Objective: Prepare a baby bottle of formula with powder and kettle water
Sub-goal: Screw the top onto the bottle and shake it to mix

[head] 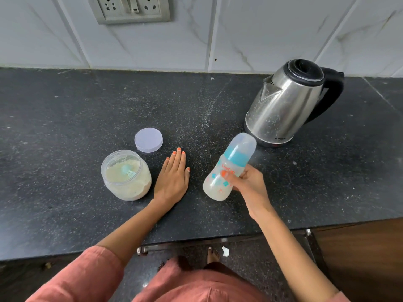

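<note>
My right hand (246, 184) grips a capped baby bottle (229, 168) with a blue collar, a clear cap and milky liquid inside; the bottle is tilted, cap pointing up and to the right, held above the counter. Flat on the black counter lies my left hand (173, 177), fingers together and holding nothing, between the bottle and an open plastic jar of pale formula powder (126, 175). A light blue scoop (127, 171) sits in the powder. The jar's round lid (148, 139) rests just behind it. A steel electric kettle (290, 101) with a black lid and handle stands at the back right.
The black granite counter (65, 138) runs to a tiled wall with a socket plate (130, 9) at the top. The counter's front edge passes below my forearms; my feet and a floor show beneath it. Brown cabinet fronts are at the lower right.
</note>
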Tool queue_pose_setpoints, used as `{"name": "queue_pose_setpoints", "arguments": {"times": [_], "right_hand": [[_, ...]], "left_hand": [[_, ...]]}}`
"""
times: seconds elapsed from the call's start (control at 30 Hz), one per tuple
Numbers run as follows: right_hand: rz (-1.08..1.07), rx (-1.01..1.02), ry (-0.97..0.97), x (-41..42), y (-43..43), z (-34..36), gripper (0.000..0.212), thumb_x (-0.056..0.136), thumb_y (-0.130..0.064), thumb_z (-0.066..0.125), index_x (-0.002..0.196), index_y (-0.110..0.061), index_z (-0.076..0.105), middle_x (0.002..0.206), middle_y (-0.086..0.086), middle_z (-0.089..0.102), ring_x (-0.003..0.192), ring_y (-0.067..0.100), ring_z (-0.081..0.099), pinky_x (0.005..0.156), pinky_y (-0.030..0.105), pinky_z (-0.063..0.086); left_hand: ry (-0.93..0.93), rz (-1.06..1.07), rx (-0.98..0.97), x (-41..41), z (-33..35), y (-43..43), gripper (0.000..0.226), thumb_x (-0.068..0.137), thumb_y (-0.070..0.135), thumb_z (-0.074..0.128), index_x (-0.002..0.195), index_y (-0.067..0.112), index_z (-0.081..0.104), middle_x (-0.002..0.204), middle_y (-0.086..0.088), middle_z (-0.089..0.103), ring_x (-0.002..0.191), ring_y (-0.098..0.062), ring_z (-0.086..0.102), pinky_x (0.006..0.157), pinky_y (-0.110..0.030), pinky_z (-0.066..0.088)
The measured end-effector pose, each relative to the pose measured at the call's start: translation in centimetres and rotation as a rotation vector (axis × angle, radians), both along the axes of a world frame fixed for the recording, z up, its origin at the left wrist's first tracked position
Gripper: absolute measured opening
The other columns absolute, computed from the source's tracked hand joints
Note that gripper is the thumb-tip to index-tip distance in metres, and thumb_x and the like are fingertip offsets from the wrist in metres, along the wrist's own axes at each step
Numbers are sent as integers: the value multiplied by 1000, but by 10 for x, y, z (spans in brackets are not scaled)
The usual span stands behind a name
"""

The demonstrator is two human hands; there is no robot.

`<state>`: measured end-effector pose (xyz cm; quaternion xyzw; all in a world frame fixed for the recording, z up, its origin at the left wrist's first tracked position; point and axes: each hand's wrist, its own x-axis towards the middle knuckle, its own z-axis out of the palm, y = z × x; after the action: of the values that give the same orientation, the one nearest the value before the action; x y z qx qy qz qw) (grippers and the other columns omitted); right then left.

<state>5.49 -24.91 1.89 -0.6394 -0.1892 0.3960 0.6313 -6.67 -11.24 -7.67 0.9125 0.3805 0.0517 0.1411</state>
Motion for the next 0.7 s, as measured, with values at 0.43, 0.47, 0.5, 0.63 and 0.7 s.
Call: {"name": "queue_pose_setpoints", "arguments": {"times": [0.43, 0.47, 0.5, 0.63, 0.7], "right_hand": [[-201, 118, 140, 7, 6, 8, 11, 82, -14, 62, 91, -22, 62, 85, -9, 69, 80, 6, 67, 69, 24, 56], [-281, 167, 207, 9, 9, 6, 12, 84, -16, 60, 95, -22, 61, 88, -9, 69, 81, 5, 67, 70, 24, 57], [-294, 182, 215, 9, 11, 6, 13, 85, -16, 60, 97, -21, 61, 91, -8, 68, 82, 6, 67, 70, 25, 57], [36, 21, -129, -5, 8, 10, 19, 76, -4, 68, 85, -20, 63, 74, -12, 72, 75, 4, 66, 67, 19, 53], [-2, 43, -106, -2, 10, 12, 16, 75, -8, 69, 84, -20, 64, 73, -11, 72, 75, 4, 67, 67, 21, 54]], "left_hand": [[10, 5, 5, 0, 2, 0, 53, 100, 33, 10, 147, 8, 3, 156, -7, -1, 144, -17, -3, 114, -28, -5], [12, 4, 16, 0, 2, 0, 55, 98, 35, 6, 147, 8, 4, 156, -7, -1, 144, -18, -2, 114, -28, -5], [15, 1, 19, 0, 2, 0, 56, 98, 35, 5, 147, 8, 4, 156, -7, -1, 144, -18, -2, 114, -29, -5], [9, 6, 6, 0, 2, 0, 54, 98, 32, 9, 147, 8, 4, 156, -7, 0, 144, -18, -1, 114, -28, -5], [3, 8, 4, 0, 2, -1, 52, 100, 31, 12, 147, 8, 4, 156, -7, 0, 144, -18, -1, 114, -28, -5]]}}
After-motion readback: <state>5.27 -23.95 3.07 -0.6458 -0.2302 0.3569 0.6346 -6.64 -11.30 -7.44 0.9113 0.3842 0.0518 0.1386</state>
